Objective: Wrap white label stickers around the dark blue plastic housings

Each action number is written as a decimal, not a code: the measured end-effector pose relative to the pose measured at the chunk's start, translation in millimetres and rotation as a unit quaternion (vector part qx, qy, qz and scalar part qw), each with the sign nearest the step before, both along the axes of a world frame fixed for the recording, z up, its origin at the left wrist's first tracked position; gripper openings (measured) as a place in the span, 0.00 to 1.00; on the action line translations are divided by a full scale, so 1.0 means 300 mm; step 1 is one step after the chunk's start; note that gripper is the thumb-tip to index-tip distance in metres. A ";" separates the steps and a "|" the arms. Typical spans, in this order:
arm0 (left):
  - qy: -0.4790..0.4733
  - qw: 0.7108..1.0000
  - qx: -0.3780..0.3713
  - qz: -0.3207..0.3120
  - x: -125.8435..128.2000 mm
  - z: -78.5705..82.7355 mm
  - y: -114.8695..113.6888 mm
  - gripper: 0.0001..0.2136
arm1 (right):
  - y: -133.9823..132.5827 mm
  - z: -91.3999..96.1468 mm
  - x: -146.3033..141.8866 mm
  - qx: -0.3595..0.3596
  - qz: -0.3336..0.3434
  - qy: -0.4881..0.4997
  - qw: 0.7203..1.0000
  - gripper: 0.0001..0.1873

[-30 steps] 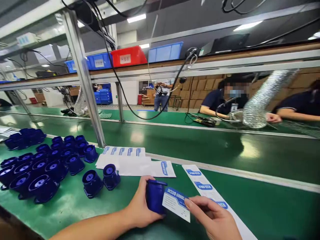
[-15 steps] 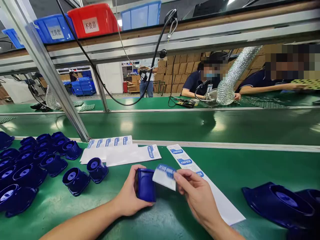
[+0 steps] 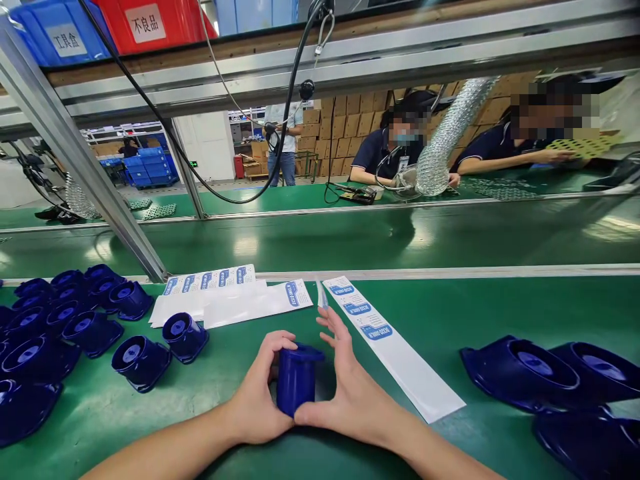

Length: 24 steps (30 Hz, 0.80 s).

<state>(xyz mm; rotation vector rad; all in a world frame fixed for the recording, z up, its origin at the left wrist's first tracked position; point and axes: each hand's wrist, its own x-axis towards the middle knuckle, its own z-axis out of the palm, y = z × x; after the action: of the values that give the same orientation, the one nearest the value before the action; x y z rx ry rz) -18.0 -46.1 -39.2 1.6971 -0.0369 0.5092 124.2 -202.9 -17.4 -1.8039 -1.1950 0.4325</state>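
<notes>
My left hand (image 3: 263,397) is wrapped round a dark blue plastic cup-shaped housing (image 3: 296,383), its square flange now facing up. My right hand (image 3: 350,377) is at the housing's right side, its thumb touching the lower wall and its fingers raised. A thin label (image 3: 321,293), seen nearly edge-on, clings to the fingertips of that hand. Right of it lies a label strip (image 3: 377,331) with several blue-and-white labels at its far end and bare white backing at the near end.
Further label sheets (image 3: 257,305) lie behind my left hand. Several blue housings (image 3: 93,331) stand at the left, and more housings (image 3: 530,367) at the right. A metal post (image 3: 120,207) rises at the left. Across the belt (image 3: 280,243), co-workers (image 3: 375,150) sit by a foil duct (image 3: 450,140).
The housing has been turned so its flange faces up. My right hand has swung the label upright past the housing and set its thumb on the wall. The view has shifted slightly.
</notes>
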 end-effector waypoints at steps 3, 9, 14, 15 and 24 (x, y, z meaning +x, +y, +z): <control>0.027 0.996 -0.023 0.078 0.005 0.014 0.014 0.41 | -0.017 -0.003 0.039 0.111 -0.009 -0.086 0.990 0.77; 0.045 0.986 -0.018 0.158 0.011 0.015 0.029 0.38 | -0.029 0.045 0.059 0.298 -0.069 -0.172 0.936 0.23; 0.041 0.983 0.009 0.177 0.014 0.018 0.029 0.37 | -0.029 0.058 0.044 0.280 -0.052 -0.068 0.956 0.07; 0.038 0.984 0.006 0.173 0.015 0.018 0.030 0.37 | -0.025 0.057 0.042 0.251 -0.062 -0.021 0.966 0.03; 0.048 0.993 0.025 0.104 0.007 0.014 0.037 0.40 | 0.010 0.054 0.068 0.081 -0.024 0.345 0.935 0.25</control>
<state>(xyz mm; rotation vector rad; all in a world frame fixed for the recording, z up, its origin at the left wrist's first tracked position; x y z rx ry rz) -15.8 -35.1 -35.1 1.7819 0.2017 0.5841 144.6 -199.8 -1.1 -1.3558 -0.6642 0.8298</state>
